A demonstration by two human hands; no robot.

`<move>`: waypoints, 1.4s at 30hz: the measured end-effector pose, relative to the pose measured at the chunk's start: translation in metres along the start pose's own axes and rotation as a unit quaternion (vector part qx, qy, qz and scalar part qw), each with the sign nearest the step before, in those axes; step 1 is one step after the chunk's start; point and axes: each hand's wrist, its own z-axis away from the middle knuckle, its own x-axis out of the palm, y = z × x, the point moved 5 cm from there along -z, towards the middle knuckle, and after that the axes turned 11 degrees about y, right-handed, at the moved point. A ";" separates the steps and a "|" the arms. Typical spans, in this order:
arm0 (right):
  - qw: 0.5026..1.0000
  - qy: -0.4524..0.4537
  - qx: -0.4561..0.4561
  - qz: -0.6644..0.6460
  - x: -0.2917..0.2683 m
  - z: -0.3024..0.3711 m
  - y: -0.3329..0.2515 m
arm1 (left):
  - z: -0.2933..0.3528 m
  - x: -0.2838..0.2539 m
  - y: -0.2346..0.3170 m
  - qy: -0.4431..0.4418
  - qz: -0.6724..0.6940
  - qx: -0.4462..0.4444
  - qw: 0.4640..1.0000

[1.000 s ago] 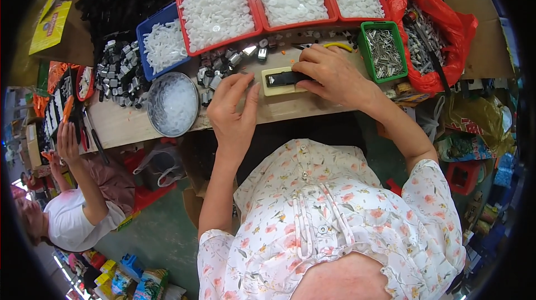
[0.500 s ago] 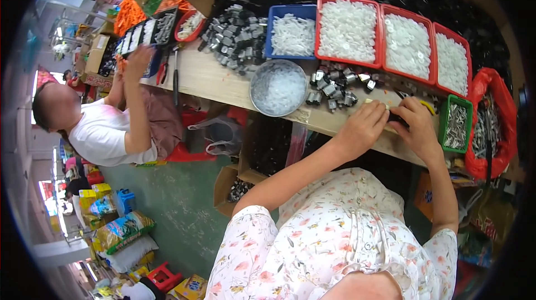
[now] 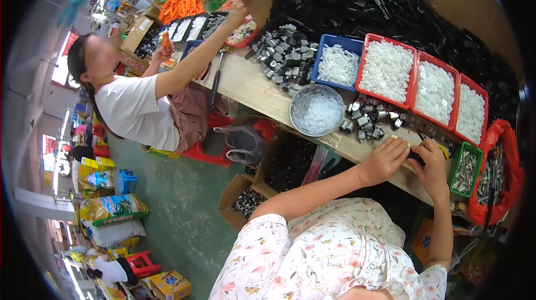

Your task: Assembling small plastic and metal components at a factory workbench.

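Over the bench's near edge my left hand (image 3: pixel 384 161) is closed, its fingertips pinched at a small pale piece (image 3: pixel 400 144) that my fingers mostly cover. Close beside it, my right hand (image 3: pixel 431 167) grips a small black part (image 3: pixel 415 157), whose exact kind I cannot make out. The two hands almost touch. Beyond them lies a loose pile of silver-and-black metal-cased parts (image 3: pixel 365 118). A round metal bowl (image 3: pixel 292 123) with translucent white pieces stands left of that pile. At the right sits a green tray (image 3: pixel 453 185) of small metal pins.
Red trays (image 3: pixel 412 77) and a blue tray (image 3: pixel 319 65) of white plastic pieces line the bench. Behind them rises a heap of black strips (image 3: pixel 357 4). A red bag (image 3: pixel 511 180) of metal parts stands far right. A co-worker (image 3: pixel 134 104) sits at left, one arm stretched over the bench.
The view has swung, so the bench appears lower and further right. The co-worker's arm has reached out toward the red bowl. My hands stay together at the small parts.
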 end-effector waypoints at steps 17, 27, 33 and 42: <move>0.999 -0.008 0.010 0.030 0.001 0.000 0.003 | -0.034 -0.178 -0.074 0.146 -0.135 -0.106 0.974; 0.997 -0.038 0.045 0.040 0.002 0.004 -0.004 | 0.029 -0.284 -0.267 0.268 -0.282 -0.302 0.870; 0.996 -0.038 0.005 0.076 0.008 -0.004 -0.005 | 0.057 -0.329 -0.356 0.241 -0.285 -0.234 0.898; 0.986 0.011 0.037 0.161 -0.033 0.008 -0.007 | -0.040 -0.288 -0.183 0.204 -0.340 -0.219 0.892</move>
